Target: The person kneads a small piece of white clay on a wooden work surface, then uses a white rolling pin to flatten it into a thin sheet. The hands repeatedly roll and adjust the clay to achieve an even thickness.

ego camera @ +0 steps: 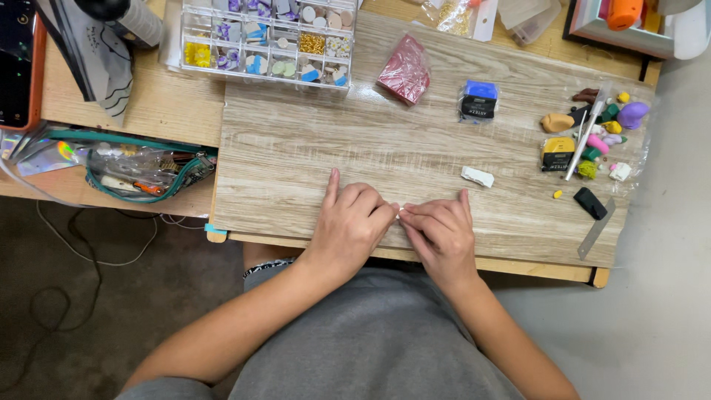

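My left hand [352,222] and my right hand [442,232] meet at the near edge of a pale wood-grain board [311,148]. Their fingertips pinch a tiny white bit of clay [401,214] between them; most of it is hidden by the fingers. A larger white lump of clay [478,176] lies on the board just beyond my right hand.
A red clay block in plastic [405,70] and a blue clay pack [479,100] lie farther back. Several coloured clay pieces and a metal tool [585,133] crowd the right side, with a metal blade [596,228]. A clear compartment box [266,41] stands at the back left, a zip pouch [141,170] to the left.
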